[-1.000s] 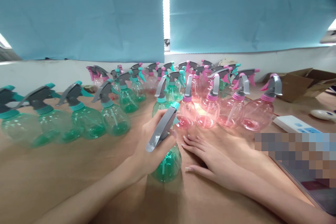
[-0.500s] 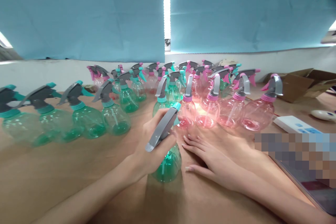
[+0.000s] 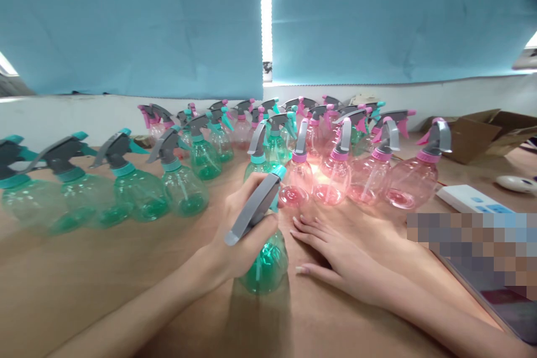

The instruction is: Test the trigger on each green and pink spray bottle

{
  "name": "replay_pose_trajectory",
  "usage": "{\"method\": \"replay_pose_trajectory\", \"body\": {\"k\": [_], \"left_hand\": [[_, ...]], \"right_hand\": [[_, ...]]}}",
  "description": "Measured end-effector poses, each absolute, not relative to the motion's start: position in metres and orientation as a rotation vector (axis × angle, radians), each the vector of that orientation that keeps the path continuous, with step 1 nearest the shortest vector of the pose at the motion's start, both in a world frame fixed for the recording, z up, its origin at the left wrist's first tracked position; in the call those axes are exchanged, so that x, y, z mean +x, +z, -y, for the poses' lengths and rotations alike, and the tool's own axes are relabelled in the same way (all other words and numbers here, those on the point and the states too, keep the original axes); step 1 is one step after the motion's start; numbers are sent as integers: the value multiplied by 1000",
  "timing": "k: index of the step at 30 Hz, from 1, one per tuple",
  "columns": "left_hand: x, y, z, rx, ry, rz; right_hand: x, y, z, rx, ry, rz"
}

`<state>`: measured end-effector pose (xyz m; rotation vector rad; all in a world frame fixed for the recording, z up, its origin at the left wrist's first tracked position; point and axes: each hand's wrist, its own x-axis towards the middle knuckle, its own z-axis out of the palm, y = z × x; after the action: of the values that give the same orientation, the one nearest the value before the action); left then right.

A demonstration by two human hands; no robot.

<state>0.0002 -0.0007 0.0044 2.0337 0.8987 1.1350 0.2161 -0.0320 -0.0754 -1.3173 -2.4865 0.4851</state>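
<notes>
Left hand [image 3: 235, 235] closed around the neck of a green spray bottle [image 3: 265, 262], which stands near centre on the table [image 3: 84, 274]. The fingers hide its collar, so only the grey trigger and lower body show. Right hand [image 3: 335, 251] lies flat and empty just right of it. Far bottles [image 3: 335, 179] overlap; a pixelated patch [image 3: 470, 246] masks the near right.

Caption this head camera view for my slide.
Left hand grips a green spray bottle by its neck, right hand flat on the table beside it.
</notes>
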Motion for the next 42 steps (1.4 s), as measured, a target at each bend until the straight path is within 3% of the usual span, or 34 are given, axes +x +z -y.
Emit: {"method": "replay_pose_trajectory", "body": {"k": [42], "left_hand": [[2,-1,2,2060,1161,-922]], "right_hand": [[215,-77,31,-1308,483,2500]]}}
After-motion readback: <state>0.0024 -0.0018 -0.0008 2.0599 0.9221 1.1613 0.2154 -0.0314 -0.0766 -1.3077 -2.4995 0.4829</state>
